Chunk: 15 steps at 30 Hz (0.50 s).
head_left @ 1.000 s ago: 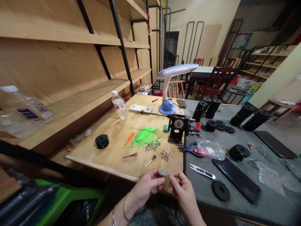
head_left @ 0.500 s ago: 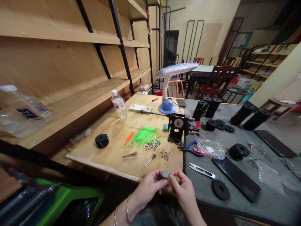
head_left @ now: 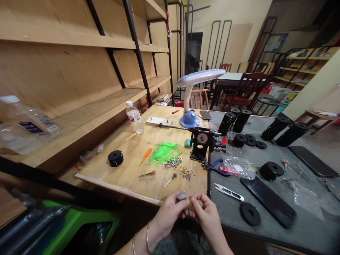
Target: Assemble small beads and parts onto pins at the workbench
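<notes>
My left hand (head_left: 174, 210) is closed on a small grey, bristly piece (head_left: 181, 195) that pokes out above the thumb; its exact kind is too small to make out. Close beside it, my right hand (head_left: 204, 212) is pinched, thumb against forefinger, and whatever may be between the fingertips is hidden. Both hands hover at the table's front edge. Beyond them lie a small white-handled tool (head_left: 170, 180), a heap of tiny coloured beads (head_left: 173, 163), scattered small pieces (head_left: 187, 174) and a bundle of bright green strands (head_left: 164, 153).
A black hand-cranked winder (head_left: 199, 141) stands mid-table before a blue-and-white lamp (head_left: 189, 118). To the right are blue pliers (head_left: 216, 167), thread snips (head_left: 228, 192), a black phone (head_left: 268, 202) and black foam spools (head_left: 250, 213). A water bottle (head_left: 135, 118) stands left, near shelving (head_left: 87, 109).
The grey bristly piece has shifted slightly left, deeper into my left hand. My right fingertips now sit a little apart from it. The items on the table stay put.
</notes>
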Each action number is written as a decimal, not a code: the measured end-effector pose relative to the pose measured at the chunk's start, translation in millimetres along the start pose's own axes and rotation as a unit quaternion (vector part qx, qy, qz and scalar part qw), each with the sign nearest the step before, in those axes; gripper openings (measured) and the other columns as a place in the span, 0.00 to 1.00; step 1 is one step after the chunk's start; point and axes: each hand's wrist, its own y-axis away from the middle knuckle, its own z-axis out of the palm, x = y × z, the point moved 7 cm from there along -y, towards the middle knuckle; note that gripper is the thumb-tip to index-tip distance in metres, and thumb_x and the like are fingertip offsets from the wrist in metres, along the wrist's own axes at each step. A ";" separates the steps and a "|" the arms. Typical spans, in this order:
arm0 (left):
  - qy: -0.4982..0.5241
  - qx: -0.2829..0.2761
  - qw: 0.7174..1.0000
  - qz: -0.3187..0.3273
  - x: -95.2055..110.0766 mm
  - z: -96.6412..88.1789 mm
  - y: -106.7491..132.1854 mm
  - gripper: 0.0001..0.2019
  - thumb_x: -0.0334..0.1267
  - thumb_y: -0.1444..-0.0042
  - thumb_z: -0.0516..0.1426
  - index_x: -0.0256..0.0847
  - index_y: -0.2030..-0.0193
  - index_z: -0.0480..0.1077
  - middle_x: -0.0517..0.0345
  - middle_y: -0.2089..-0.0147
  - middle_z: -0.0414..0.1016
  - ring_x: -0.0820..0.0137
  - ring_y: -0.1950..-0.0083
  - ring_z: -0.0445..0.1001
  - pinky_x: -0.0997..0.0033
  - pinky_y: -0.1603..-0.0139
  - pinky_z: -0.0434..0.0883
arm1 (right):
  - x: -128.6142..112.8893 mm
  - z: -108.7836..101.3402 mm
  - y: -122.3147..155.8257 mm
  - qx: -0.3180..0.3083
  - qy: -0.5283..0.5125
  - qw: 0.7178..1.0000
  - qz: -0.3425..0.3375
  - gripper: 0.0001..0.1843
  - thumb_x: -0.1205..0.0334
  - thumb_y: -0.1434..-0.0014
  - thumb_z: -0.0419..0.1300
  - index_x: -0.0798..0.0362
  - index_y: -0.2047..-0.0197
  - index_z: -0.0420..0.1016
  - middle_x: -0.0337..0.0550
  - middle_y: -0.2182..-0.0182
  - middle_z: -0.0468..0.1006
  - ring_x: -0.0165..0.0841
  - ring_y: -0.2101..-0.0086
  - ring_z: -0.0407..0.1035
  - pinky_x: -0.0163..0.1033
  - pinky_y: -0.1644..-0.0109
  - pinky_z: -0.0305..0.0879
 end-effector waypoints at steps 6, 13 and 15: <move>0.021 0.020 0.999 -0.024 -0.7 -3.6 3.0 0.13 0.41 0.56 0.64 0.37 0.73 0.65 0.65 0.79 0.65 0.77 0.77 0.63 0.76 0.75 0.56 | -2.8 -0.1 7.0 -0.010 0.048 0.999 0.005 0.30 0.32 0.59 0.63 0.53 0.77 0.63 0.31 0.90 0.66 0.20 0.89 0.51 0.28 0.84 0.44; 0.065 0.016 0.995 -0.075 -2.5 -4.4 3.7 0.13 0.40 0.59 0.65 0.37 0.74 0.65 0.65 0.80 0.65 0.78 0.77 0.63 0.77 0.76 0.54 | -8.0 5.3 7.9 -0.031 0.066 0.997 -0.002 0.28 0.34 0.56 0.62 0.52 0.78 0.62 0.30 0.90 0.65 0.20 0.89 0.49 0.28 0.84 0.43; 0.078 0.005 0.993 -0.091 -4.2 -4.8 3.4 0.13 0.39 0.59 0.65 0.37 0.75 0.64 0.65 0.79 0.64 0.78 0.77 0.63 0.78 0.76 0.53 | -7.5 6.6 7.2 -0.036 0.067 0.997 -0.002 0.27 0.35 0.55 0.62 0.52 0.78 0.62 0.30 0.90 0.65 0.21 0.88 0.49 0.28 0.83 0.43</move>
